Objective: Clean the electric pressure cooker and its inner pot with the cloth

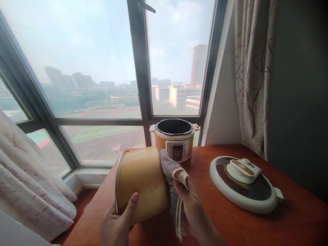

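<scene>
My left hand [118, 222] grips the rim end of a golden inner pot [142, 181], which lies tilted on its side above the table with its mouth facing left. Pressed against the pot's base is a grey-brown cloth [171, 177], held there by my right hand [191, 205]. Behind them stands the orange-and-white cooker body [176, 140], open and without its lid.
The cooker's round lid [246, 184] lies handle-up on the reddish wooden table [294, 218] at the right. A large window [102, 68] fills the back. Patterned curtains hang at the right [252, 75] and lower left [28, 184].
</scene>
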`<move>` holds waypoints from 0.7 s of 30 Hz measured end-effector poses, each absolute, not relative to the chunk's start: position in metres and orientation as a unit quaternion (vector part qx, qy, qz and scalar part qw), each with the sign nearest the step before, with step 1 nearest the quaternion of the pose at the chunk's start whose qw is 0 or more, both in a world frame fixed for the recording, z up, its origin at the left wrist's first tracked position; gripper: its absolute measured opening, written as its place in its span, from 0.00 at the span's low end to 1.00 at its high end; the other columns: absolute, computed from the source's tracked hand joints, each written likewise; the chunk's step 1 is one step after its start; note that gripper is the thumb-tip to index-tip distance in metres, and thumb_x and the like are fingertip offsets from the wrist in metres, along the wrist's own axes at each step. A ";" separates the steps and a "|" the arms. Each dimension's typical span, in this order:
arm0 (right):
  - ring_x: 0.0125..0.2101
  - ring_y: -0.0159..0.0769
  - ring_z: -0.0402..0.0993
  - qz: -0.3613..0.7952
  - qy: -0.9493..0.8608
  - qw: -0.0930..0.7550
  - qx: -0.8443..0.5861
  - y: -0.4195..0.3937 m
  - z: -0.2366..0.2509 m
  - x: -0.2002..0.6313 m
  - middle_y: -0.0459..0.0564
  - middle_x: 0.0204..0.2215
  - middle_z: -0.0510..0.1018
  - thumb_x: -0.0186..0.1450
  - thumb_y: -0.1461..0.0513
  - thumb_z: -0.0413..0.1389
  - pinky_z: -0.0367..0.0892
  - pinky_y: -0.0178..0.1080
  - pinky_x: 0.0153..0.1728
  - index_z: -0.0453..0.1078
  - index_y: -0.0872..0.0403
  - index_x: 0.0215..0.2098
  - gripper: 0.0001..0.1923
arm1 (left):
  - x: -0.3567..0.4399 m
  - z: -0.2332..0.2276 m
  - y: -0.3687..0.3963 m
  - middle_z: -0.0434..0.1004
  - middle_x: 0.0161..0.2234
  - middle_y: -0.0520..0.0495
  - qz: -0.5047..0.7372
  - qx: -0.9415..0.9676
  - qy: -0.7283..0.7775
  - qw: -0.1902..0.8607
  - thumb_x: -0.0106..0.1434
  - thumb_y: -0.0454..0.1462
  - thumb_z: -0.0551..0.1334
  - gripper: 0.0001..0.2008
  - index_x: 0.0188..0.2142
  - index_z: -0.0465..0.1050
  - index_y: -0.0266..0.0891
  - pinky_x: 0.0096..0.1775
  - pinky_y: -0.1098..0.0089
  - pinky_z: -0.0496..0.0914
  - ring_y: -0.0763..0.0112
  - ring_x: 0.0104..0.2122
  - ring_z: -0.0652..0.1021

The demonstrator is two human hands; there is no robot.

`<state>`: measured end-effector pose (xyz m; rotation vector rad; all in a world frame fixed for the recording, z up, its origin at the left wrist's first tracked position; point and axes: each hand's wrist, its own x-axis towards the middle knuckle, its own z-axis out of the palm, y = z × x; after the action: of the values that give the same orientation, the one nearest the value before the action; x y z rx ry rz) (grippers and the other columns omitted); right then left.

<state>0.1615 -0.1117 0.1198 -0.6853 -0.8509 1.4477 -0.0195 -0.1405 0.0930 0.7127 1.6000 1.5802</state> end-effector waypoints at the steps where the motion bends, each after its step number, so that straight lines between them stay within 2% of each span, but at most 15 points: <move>1: 0.43 0.45 0.80 0.637 -0.366 0.608 -0.302 -0.112 0.119 0.161 0.52 0.42 0.83 0.58 0.47 0.67 0.74 0.42 0.46 0.77 0.51 0.50 0.26 | -0.019 0.094 -0.141 0.77 0.21 0.49 0.615 0.292 0.628 0.376 0.40 0.57 0.75 0.34 0.38 0.79 0.32 0.19 0.74 0.65 0.66 0.22 0.74; 4: 0.38 0.47 0.81 0.673 -0.327 0.581 -0.321 -0.113 0.114 0.165 0.52 0.41 0.84 0.59 0.45 0.65 0.76 0.45 0.40 0.75 0.51 0.52 0.29 | -0.015 0.101 -0.140 0.81 0.24 0.46 0.604 0.351 0.635 0.330 0.44 0.57 0.73 0.29 0.34 0.81 0.34 0.26 0.70 0.72 0.57 0.29 0.80; 7: 0.38 0.53 0.82 0.701 -0.306 0.551 -0.334 -0.112 0.106 0.177 0.56 0.36 0.84 0.62 0.41 0.58 0.76 0.52 0.39 0.78 0.53 0.48 0.28 | -0.013 0.107 -0.138 0.83 0.26 0.46 0.574 0.436 0.648 0.244 0.47 0.56 0.71 0.24 0.29 0.82 0.37 0.29 0.69 0.74 0.53 0.30 0.82; 11: 0.44 0.54 0.81 0.653 -0.367 0.557 -0.358 -0.100 0.091 0.195 0.57 0.33 0.84 0.67 0.42 0.49 0.74 0.55 0.46 0.80 0.52 0.42 0.28 | -0.018 0.109 -0.132 0.83 0.24 0.50 0.531 0.548 0.636 0.114 0.55 0.52 0.67 0.17 0.31 0.83 0.42 0.28 0.71 0.73 0.60 0.25 0.81; 15: 0.45 0.53 0.81 0.650 -0.349 0.555 -0.384 -0.077 0.062 0.208 0.57 0.33 0.85 0.66 0.46 0.52 0.73 0.55 0.46 0.79 0.53 0.42 0.23 | -0.026 0.109 -0.128 0.79 0.20 0.53 0.500 0.614 0.610 0.023 0.60 0.47 0.65 0.12 0.31 0.82 0.44 0.25 0.75 0.69 0.70 0.18 0.76; 19: 0.42 0.53 0.82 0.710 -0.320 0.460 -0.426 -0.064 0.027 0.221 0.59 0.33 0.84 0.62 0.48 0.57 0.74 0.54 0.46 0.78 0.57 0.41 0.22 | -0.032 0.102 -0.127 0.80 0.22 0.52 0.479 0.661 0.578 0.003 0.63 0.45 0.64 0.11 0.30 0.80 0.42 0.26 0.77 0.69 0.71 0.21 0.79; 21: 0.42 0.52 0.82 0.688 -0.345 0.448 -0.455 -0.061 0.014 0.232 0.58 0.36 0.84 0.59 0.49 0.60 0.72 0.53 0.48 0.76 0.58 0.43 0.22 | -0.033 0.095 -0.126 0.81 0.25 0.50 0.468 0.676 0.569 0.010 0.64 0.45 0.64 0.12 0.30 0.79 0.41 0.26 0.77 0.69 0.71 0.22 0.80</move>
<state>0.2320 -0.0614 0.0138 -1.1251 -0.8546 1.7035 -0.0328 -0.1258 0.0954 2.1106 1.7772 1.4604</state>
